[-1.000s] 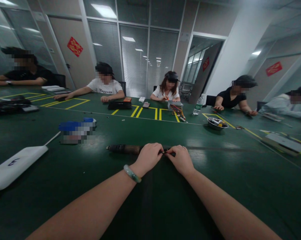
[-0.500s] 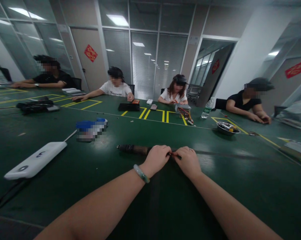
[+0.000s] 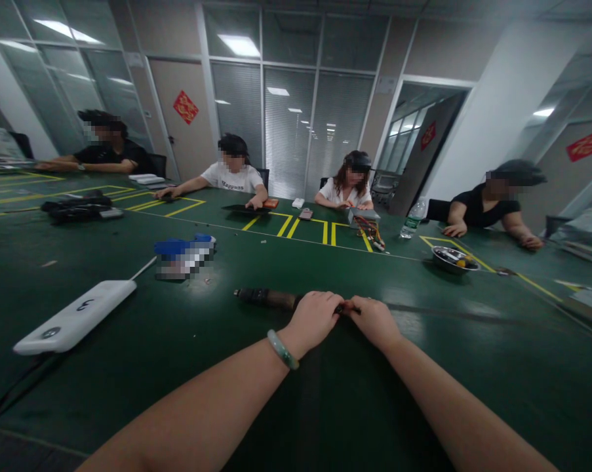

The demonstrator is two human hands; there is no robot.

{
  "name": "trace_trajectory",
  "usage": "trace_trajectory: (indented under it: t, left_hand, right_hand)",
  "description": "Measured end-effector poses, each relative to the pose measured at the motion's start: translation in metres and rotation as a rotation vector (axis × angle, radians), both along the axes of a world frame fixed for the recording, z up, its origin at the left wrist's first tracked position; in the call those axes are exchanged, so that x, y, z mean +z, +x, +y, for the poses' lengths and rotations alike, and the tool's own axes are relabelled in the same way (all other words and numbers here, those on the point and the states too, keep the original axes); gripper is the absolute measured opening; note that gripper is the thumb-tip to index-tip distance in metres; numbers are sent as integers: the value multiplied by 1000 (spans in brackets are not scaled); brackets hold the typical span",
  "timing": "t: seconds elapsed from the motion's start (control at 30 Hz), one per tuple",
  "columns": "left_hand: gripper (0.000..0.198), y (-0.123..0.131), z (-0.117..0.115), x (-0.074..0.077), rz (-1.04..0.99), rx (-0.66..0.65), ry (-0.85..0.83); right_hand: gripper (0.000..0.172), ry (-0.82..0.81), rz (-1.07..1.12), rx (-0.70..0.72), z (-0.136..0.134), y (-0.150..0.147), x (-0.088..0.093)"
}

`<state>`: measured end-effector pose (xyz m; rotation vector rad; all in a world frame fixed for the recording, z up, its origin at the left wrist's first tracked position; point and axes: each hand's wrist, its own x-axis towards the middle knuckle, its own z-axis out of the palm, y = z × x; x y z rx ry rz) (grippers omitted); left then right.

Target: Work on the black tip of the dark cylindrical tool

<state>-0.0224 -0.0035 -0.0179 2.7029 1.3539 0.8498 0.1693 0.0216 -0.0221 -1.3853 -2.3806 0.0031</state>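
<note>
A long dark rod-like tool [image 3: 269, 299] lies on the green table [image 3: 177, 367], its thick end pointing left. My left hand [image 3: 315, 320], with a green bracelet on the wrist, is curled round the tool's right part. My right hand [image 3: 374, 322] is closed just to its right, the fingertips pinching a small dark piece with a red spot where the two hands meet. What exactly the right fingers grip is too small to name.
A white power bank [image 3: 74, 316] with a cable lies at the left. A blurred blue object [image 3: 183, 255] sits beyond it. A metal bowl [image 3: 450, 258], a water bottle [image 3: 411, 221] and wires [image 3: 371, 231] lie further off. Several seated people work along the far side.
The view has swung a little left and down, so everything sits further right in the picture. My hands stay together on the tool, hardly moved.
</note>
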Motion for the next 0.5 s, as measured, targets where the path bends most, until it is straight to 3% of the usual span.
trace_trajectory:
  t: [0.2, 0.4, 0.5]
  left_hand:
    - [33, 0, -6, 6, -5, -13, 56]
    - [36, -1, -12, 12, -34, -63, 58]
    - [40, -5, -14, 14, -42, -98, 61]
  right_hand:
    - [8, -1, -23, 71, 5, -2, -7]
    - [1, -54, -104, -28, 3, -5, -3]
    - [7, -72, -141, -94, 4, 1, 2]
